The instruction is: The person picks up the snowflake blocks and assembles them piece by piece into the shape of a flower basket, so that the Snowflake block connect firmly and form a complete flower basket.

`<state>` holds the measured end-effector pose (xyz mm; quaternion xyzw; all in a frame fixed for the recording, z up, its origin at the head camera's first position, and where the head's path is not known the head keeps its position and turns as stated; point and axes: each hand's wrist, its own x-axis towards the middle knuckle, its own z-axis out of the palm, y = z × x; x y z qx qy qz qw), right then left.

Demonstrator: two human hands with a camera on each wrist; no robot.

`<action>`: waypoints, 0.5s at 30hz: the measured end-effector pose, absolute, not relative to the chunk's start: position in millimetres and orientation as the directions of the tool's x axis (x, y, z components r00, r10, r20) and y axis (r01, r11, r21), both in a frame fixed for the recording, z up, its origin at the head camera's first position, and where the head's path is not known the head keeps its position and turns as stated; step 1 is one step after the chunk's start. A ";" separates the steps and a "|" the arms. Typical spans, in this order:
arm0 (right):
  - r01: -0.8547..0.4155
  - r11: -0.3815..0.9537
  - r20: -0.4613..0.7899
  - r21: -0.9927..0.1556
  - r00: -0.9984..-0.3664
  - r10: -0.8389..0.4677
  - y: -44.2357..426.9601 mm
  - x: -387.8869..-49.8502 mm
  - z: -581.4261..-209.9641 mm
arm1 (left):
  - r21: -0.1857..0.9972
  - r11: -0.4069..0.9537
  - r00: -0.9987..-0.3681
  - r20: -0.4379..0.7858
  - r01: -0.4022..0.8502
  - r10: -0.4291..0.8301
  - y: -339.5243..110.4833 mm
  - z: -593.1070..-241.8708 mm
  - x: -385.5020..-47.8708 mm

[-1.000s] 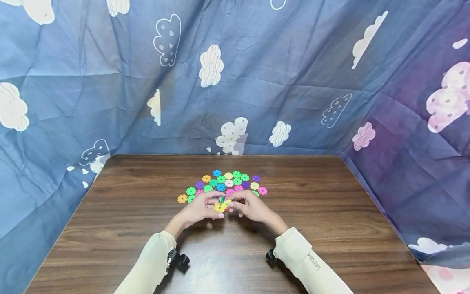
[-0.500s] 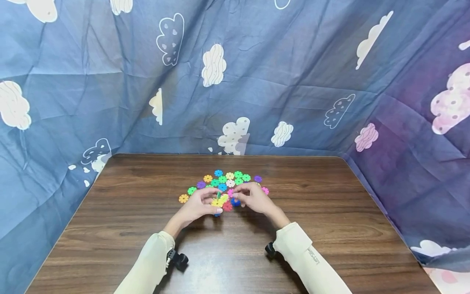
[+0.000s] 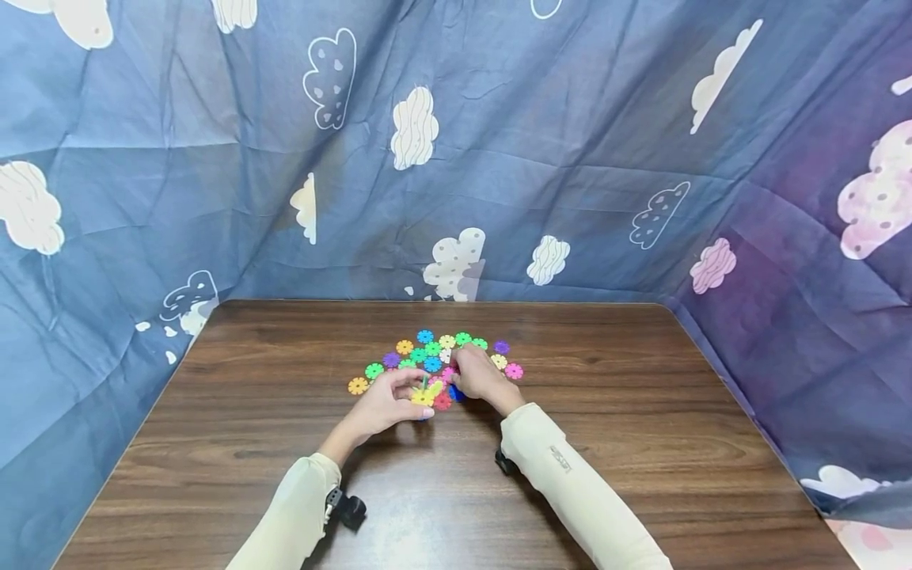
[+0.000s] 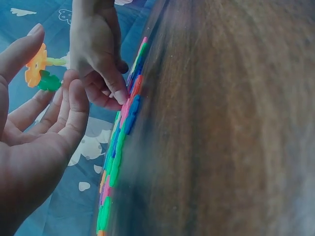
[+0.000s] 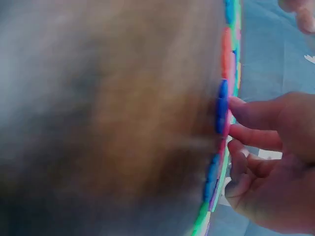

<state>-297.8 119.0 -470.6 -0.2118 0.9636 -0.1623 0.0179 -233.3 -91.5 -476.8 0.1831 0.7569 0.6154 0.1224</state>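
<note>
In the head view my left hand holds a small joined cluster of notched flower-shaped plastic discs above the table. The cluster has a yellow disc, a green disc set on edge, and a paler yellow disc. My right hand reaches down over the right part of the spread of loose discs. Its thumb and index fingertips, slightly apart, touch the discs beside a dark blue disc and a pink one. No disc is seen lifted in that hand, which covers part of the spread.
Loose discs in many colours lie flat on the brown wooden table, among them a red disc, an orange disc and a purple disc. A blue cloud-print cloth hangs behind the table.
My right hand has left the yellow and green cluster, moving right and then forward and down onto the loose discs. The left hand keeps the cluster, shifted slightly left.
</note>
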 end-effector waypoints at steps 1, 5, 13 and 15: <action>-0.389 0.860 0.018 -0.330 -0.914 -0.406 118.7 -298.2 -470.1 | 0.976 0.180 -0.903 0.036 0.125 0.428 -91.7 -476.8 -232.8; -0.313 0.861 -0.046 -0.400 -0.932 -0.360 121.0 -296.4 -470.1 | 0.976 0.190 -0.903 0.012 0.103 0.429 -92.4 -479.2 -231.4; -0.355 0.671 0.098 -0.651 -0.916 -0.390 142.0 -285.7 -459.3 | 0.987 0.143 -0.905 0.007 0.074 0.425 -91.5 -478.0 -232.6; -0.372 0.584 0.097 -0.722 -0.889 -0.447 146.0 -277.2 -452.5 | 0.983 0.166 -0.917 0.003 0.075 0.398 -91.2 -476.7 -233.1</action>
